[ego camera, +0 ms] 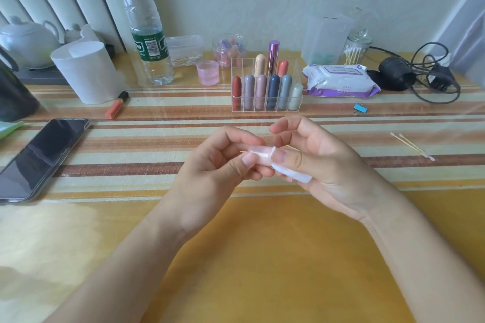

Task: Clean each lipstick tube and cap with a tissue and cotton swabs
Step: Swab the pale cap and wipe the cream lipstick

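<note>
Across the whole view, a yellow table point(236, 257), with a striped cloth point(183, 118) on its far half. At the back left, a tall water bottle point(147, 34) and a white paper roll point(86, 71); flat near the left edge, a dark phone point(44, 155). At the back right, a pack of wipes point(338, 80), just beside a clear rack point(266, 109) full of upright lipsticks point(261, 92). Nearer, over the middle of the table and not touching it, the left hand point(210, 165) and the right hand point(322, 165), close together. Between them a pale pink lipstick tube point(258, 156), lying almost level: pinched by thumb and curled fingers of the left hand at one end, pressed by the right thumb at the other. In the curled right fingers, under that thumb, a whitish half-clear cap point(294, 176), touching the tube. No tissue plainly visible in either hand; perhaps a swab tip at the joint, too small to tell. Far to the right, two cotton swabs point(412, 145) lying on the cloth, well apart from the hands. Risks from here, as a judgement only: smooth, small and light, so easy to slip from so narrow a pinch and roll away over the table; with too hard a push of the thumb, possibly colour smeared on the fingers, or the cap dropped; swabs out of easy reach, so need to free one hand, with the tube then held less surely.
</note>
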